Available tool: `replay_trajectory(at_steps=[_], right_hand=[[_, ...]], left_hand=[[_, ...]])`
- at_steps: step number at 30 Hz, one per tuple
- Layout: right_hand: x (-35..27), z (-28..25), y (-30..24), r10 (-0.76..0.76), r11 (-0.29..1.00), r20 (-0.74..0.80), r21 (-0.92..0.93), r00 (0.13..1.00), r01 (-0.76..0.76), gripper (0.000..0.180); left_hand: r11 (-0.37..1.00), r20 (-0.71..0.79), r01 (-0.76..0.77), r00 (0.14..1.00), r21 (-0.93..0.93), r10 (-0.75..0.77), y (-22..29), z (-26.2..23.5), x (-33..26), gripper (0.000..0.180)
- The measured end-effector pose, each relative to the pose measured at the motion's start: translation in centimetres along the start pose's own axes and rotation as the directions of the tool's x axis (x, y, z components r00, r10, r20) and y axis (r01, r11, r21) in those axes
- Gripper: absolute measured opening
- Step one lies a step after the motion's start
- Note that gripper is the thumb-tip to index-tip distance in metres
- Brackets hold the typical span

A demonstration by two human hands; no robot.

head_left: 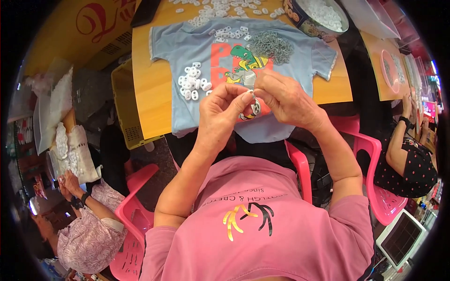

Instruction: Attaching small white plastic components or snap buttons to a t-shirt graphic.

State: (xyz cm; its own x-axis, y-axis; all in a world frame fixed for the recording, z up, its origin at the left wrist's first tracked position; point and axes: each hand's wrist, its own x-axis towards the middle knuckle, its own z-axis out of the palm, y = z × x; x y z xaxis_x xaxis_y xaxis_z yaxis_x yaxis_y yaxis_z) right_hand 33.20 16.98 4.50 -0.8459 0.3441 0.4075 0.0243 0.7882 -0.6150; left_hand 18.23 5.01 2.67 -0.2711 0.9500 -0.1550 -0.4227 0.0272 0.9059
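Above the lower part of a blue-grey T-shirt (185,114) spread on the table, my two hands meet fingertip to fingertip. My left hand (219,108) pinches something tiny between thumb and forefinger. My right hand (290,100) is closed in a pinch against the same spot; the fingers mostly hide what is there. Left of my hands lies a small pile of white two-hole plastic pieces (190,83). A heap of small grey metal parts (272,47) lies beyond my right hand, with more white pieces (229,33) beside it.
Loose white pieces (211,14) cover the table's (150,89) far side, near a round tin (307,25) filled with them. A yellow crate (124,103) stands left. Pink chairs (370,140) flank me. Other people's hands work at left (70,183) and right (407,107).
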Motion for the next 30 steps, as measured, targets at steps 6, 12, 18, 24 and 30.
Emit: replay_trajectory(at_steps=[6,12,18,24,30], right_hand=[[-0.5,2.0,-0.4,0.015,0.994,-0.047,0.111,0.999,-0.010,0.004],[0.5,4.6,-1.2,0.055,0.985,-0.074,0.166,0.996,-0.042,0.004],[3.3,5.8,-0.3,0.082,0.981,-0.070,0.180,0.994,-0.068,0.007],[4.2,7.9,-0.5,0.068,0.979,-0.087,-0.184,0.994,-0.083,0.012],[3.8,8.8,-1.0,0.101,0.942,-0.088,-0.312,0.991,-0.124,0.016]], left_hand=[[0.999,-0.075,-0.041,0.996,0.035,0.043,-0.4,0.0,-1.3,0.013],[1.000,-0.148,-0.016,0.989,0.005,0.016,-0.3,-2.0,-2.3,0.011],[0.996,-0.238,-0.080,0.967,0.044,0.088,1.2,-5.7,-3.5,0.010],[0.990,-0.383,-0.141,0.913,0.027,0.141,1.5,-8.4,-4.3,0.012],[0.989,-0.372,-0.145,0.917,0.031,0.146,1.4,-8.0,-4.2,0.013]])
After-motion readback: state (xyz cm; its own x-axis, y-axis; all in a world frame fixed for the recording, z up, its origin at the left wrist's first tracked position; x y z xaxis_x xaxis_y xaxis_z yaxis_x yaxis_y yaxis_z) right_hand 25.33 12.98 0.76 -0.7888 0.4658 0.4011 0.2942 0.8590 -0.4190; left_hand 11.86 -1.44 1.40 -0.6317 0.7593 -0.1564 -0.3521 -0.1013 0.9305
